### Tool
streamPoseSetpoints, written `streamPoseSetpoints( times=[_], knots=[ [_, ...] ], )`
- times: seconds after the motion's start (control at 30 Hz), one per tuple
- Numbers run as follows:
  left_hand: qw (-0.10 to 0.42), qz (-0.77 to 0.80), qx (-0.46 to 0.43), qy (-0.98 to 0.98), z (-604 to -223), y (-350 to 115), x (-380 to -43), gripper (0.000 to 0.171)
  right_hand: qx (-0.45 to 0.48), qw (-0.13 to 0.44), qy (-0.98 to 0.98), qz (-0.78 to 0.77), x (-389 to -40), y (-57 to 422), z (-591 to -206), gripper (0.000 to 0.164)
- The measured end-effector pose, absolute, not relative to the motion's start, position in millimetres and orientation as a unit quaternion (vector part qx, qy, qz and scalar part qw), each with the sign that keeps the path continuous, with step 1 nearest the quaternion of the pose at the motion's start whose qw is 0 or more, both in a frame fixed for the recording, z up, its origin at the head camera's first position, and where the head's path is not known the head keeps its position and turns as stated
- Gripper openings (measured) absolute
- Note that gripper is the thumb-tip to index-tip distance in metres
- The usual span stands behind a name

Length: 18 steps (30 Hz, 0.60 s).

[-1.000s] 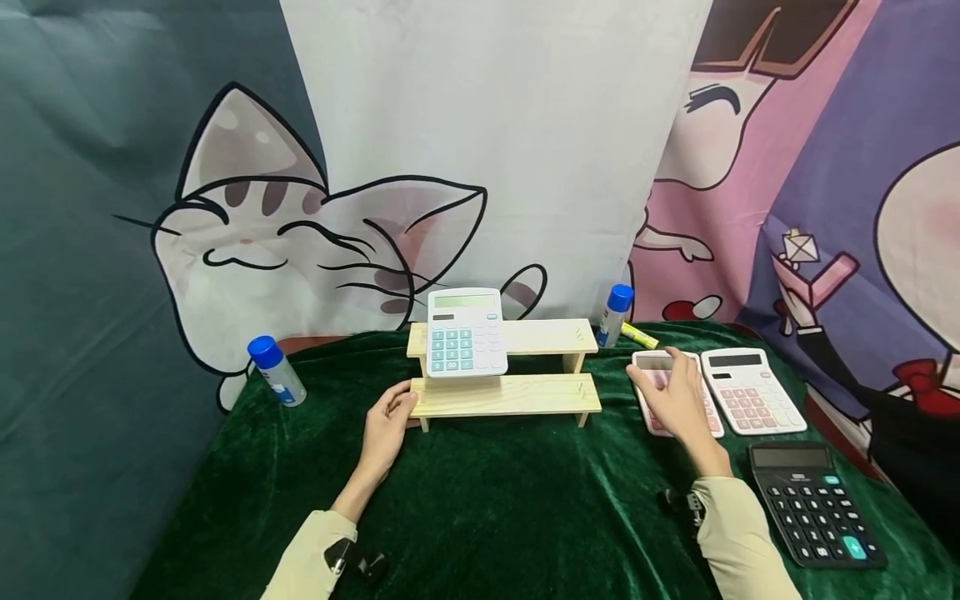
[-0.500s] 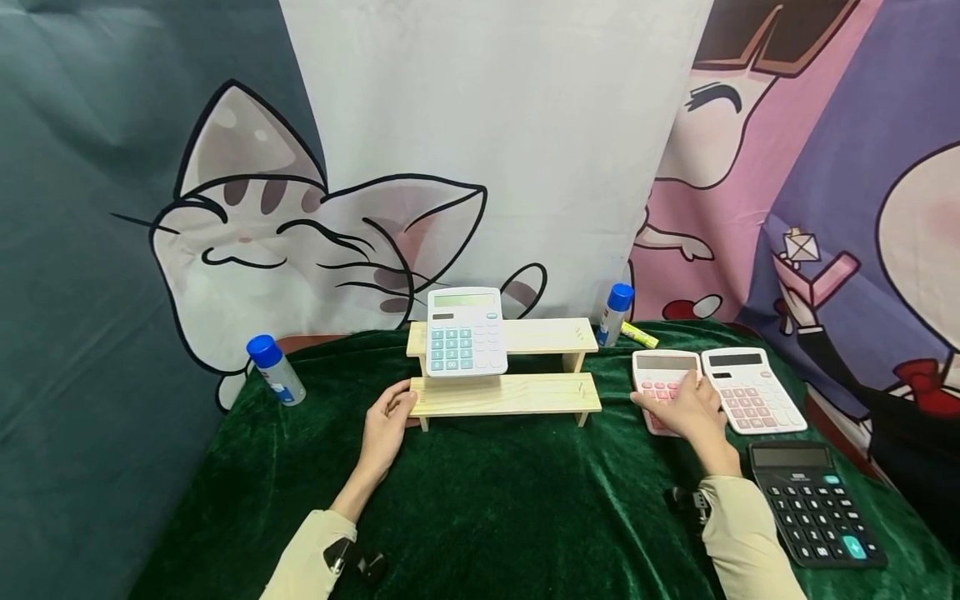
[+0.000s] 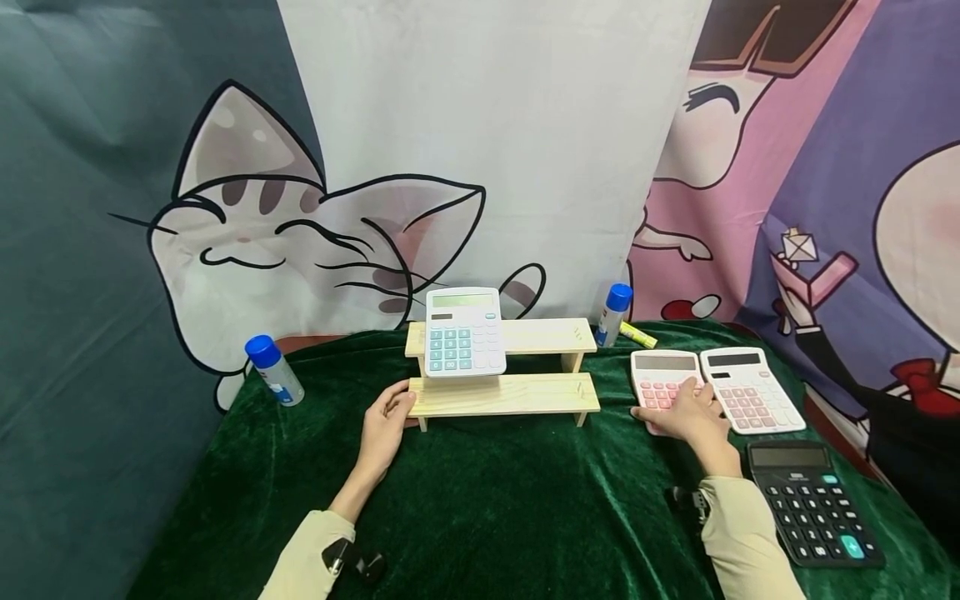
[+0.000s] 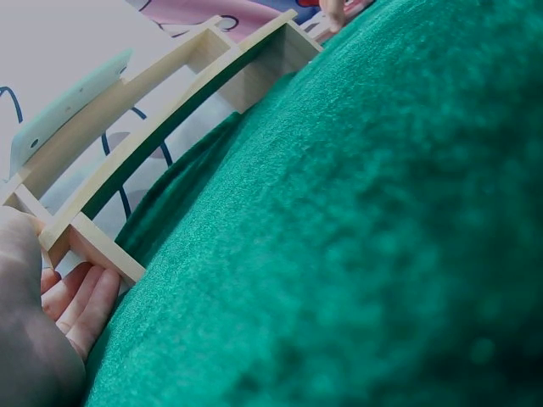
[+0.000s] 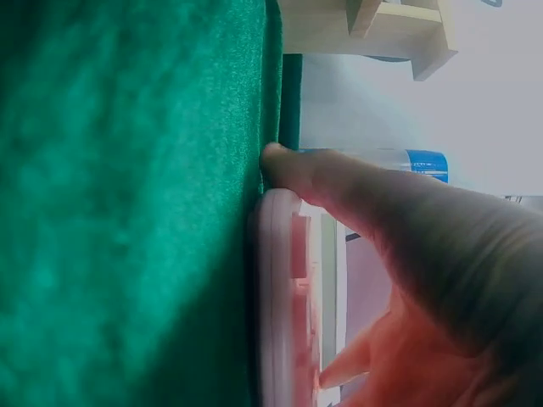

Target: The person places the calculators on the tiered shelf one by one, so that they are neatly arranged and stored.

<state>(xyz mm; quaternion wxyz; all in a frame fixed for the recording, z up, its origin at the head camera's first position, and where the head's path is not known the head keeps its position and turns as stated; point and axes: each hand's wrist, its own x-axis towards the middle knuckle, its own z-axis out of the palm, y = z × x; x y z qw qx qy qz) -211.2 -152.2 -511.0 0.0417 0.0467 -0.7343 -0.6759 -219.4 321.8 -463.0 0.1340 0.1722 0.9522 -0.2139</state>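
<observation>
My left hand (image 3: 385,425) grips the left end of a two-tier wooden stand (image 3: 504,395). In the left wrist view its fingers (image 4: 89,307) curl around the stand's end leg. A white calculator with teal keys (image 3: 466,333) leans on the upper tier, tilted back. On the right, my right hand (image 3: 693,417) spans the lower part of a pink-keyed calculator (image 3: 662,379) lying on the cloth. The thumb (image 5: 318,174) is at its left edge, and the other fingers reach over the keys towards the right side. The palm hides its lower right part.
A white calculator with pale pink keys (image 3: 753,392) lies close beside the first, with a large black calculator (image 3: 816,504) nearer the front. Blue-capped bottles stand left (image 3: 276,371) and right (image 3: 614,315) of the stand. A yellow stick (image 3: 638,335) lies behind. Green velvet (image 3: 517,508) covers the table.
My right hand has moved down and slightly right over the pink-keyed calculator, its thumb lowering to the left edge. My left hand has stayed on the stand.
</observation>
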Motion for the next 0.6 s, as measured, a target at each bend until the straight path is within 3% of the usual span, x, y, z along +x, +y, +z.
streamPoseSetpoints(
  times=[0.3,0.6],
  knots=[
    [0.05,-0.674,0.042,-0.736,-510.2,-150.1,-209.8,0.039,0.162,0.081,0.96,-0.214,-219.2,324.3,-464.6,0.113],
    [0.049,-0.682,0.041,-0.729,-509.1,-150.2,-210.7,0.039,0.152,0.055,0.955,-0.248,-222.1,317.4,-458.9,0.108]
  ],
)
